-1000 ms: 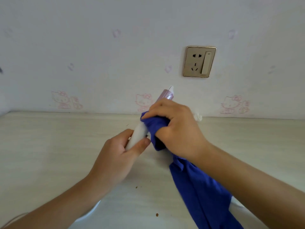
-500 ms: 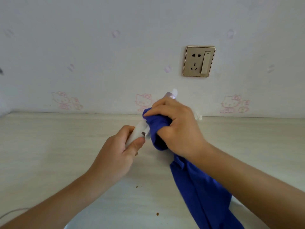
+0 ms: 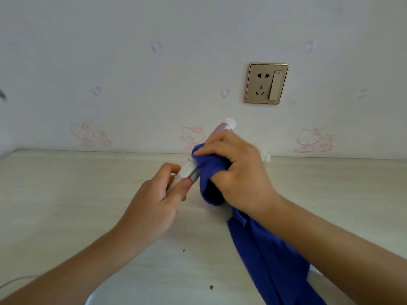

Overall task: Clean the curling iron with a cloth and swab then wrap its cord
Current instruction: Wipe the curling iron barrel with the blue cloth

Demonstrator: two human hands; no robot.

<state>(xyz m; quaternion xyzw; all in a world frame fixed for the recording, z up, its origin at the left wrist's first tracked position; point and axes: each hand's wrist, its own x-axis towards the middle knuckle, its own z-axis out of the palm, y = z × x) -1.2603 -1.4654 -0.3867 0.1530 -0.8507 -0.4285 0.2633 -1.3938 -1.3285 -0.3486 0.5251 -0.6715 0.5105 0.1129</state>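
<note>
Right hand (image 3: pixel 240 170) is curled round a deep blue fabric cloth (image 3: pixel 264 249), bunching its upper end about the middle of a slim curling iron with a white plastic handle and a pink barrel (image 3: pixel 221 129). We note that the left hand (image 3: pixel 154 203) grips the white handle, thumb laid along it, with a grey part showing just beside the thumb tip. We find the iron held above the pale wood-grain tabletop (image 3: pixel 66 194), tilted, with its white-capped pink end rising past the right fingers toward the wall. We record that the loose length of the cloth hangs below the right wrist and runs under the forearm to the lower edge of the view. A thin white cord (image 3: pixel 15 280) lies on the tabletop at the lower left; we cannot tell where it joins the iron, since the left forearm covers that stretch. We also observe a gold-framed wall socket with a switch (image 3: pixel 266 83) above the hands, pale pink cartoon-cat decals (image 3: pixel 191 135) along the wall's foot, and small brown crumbs (image 3: pixel 211 287) on the near tabletop.
</note>
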